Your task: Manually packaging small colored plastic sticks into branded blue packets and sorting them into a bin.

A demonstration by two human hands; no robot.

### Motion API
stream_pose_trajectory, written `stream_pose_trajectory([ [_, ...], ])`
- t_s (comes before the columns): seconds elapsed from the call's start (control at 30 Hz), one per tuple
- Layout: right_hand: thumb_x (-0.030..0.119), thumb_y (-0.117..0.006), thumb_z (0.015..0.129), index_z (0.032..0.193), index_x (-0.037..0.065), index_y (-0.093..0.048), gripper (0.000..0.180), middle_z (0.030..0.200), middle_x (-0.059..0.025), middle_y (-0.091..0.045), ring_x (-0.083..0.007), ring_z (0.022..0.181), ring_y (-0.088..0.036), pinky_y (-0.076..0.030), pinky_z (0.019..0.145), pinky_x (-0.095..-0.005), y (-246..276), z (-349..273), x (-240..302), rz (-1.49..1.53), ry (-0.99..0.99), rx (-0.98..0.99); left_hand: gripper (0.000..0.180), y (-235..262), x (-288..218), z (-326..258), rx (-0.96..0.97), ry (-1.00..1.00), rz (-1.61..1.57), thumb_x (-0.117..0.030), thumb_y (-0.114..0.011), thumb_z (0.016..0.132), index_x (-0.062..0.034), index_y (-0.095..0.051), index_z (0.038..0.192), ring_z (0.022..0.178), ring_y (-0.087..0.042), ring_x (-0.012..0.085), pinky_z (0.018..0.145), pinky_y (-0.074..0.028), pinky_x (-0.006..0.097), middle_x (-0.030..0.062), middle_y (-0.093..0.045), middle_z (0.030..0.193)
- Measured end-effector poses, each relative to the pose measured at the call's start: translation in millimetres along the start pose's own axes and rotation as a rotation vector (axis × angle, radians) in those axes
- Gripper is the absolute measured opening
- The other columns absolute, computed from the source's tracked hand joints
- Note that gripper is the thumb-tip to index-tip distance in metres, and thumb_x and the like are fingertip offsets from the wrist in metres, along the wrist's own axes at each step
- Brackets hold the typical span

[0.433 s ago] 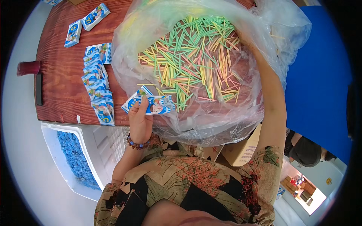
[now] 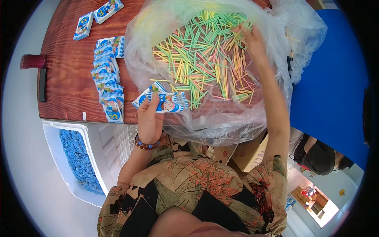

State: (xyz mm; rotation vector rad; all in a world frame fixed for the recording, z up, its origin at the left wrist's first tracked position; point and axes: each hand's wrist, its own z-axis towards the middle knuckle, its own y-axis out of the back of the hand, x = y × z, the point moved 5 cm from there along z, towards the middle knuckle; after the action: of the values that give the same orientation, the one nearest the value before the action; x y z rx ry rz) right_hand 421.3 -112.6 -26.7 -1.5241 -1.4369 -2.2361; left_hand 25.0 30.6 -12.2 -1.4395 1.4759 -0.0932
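Note:
My left hand (image 2: 149, 118) is closed on two small blue-and-white packets (image 2: 167, 103), pinched between thumb and fingers at the table's near edge. Beside them lies a large clear plastic bag (image 2: 142, 59), spread wide over the table. Inside it are many thin sticks (image 2: 201, 63) in green, yellow and pink. My right hand (image 2: 252, 41) reaches into the far right of the bag. Its bent fingers are among green and yellow sticks and appear closed on some; the plastic and the sticks partly hide the fingertips.
An overlapping row of similar packets (image 2: 107, 83) lies left of the bag, with two more packets (image 2: 83, 26) farther back. A dark red cylinder (image 2: 33, 61) stands at the left edge. Below is a white foam box (image 2: 85, 158) of blue pieces. A cardboard box (image 2: 252, 156) is near my right elbow.
My right hand has come into view from behind the plastic and moved left over the sticks. My left hand keeps hold of the packets. The whole view has shifted slightly.

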Motion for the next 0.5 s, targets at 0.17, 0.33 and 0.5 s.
stream_pose_trajectory([
  [0.17,0.021,-0.049,0.097,0.115,0.002,-0.047,0.027,0.104,-0.0049,-0.063,-0.0180,0.103,-0.057,-0.040,0.092,-0.0313,-66,-48,84,0.812,-0.109,-0.142,0.019,-7,3,-8,0.066,0.004,-0.031,-0.014,-0.052,0.096,-0.0028,-0.063,0.106,0.090,-0.065,0.0145,0.079,-0.054,0.033,0.0058,-0.067,0.101],
  [0.33,0.017,-0.050,0.095,0.108,0.003,-0.054,0.019,0.096,-0.0066,-0.058,-0.0192,0.096,-0.054,-0.041,0.087,-0.0314,-77,-64,63,0.020,0.033,-0.211,0.022,-8,2,-17,0.059,0.007,-0.059,-0.011,-0.052,0.096,-0.0002,-0.061,0.113,0.091,-0.064,0.0131,0.080,-0.052,0.031,0.0055,-0.066,0.104],
  [0.5,0.021,-0.056,0.090,0.106,0.003,-0.056,0.024,0.092,-0.0182,-0.051,-0.0315,0.093,-0.046,-0.038,0.082,-0.0389,-84,-69,79,0.158,0.156,-0.210,0.019,-10,0,-21,0.102,0.021,-0.030,-0.018,-0.053,0.096,-0.0035,-0.064,0.102,0.094,-0.065,0.0164,0.084,-0.053,0.035,0.0065,-0.068,0.103],
])
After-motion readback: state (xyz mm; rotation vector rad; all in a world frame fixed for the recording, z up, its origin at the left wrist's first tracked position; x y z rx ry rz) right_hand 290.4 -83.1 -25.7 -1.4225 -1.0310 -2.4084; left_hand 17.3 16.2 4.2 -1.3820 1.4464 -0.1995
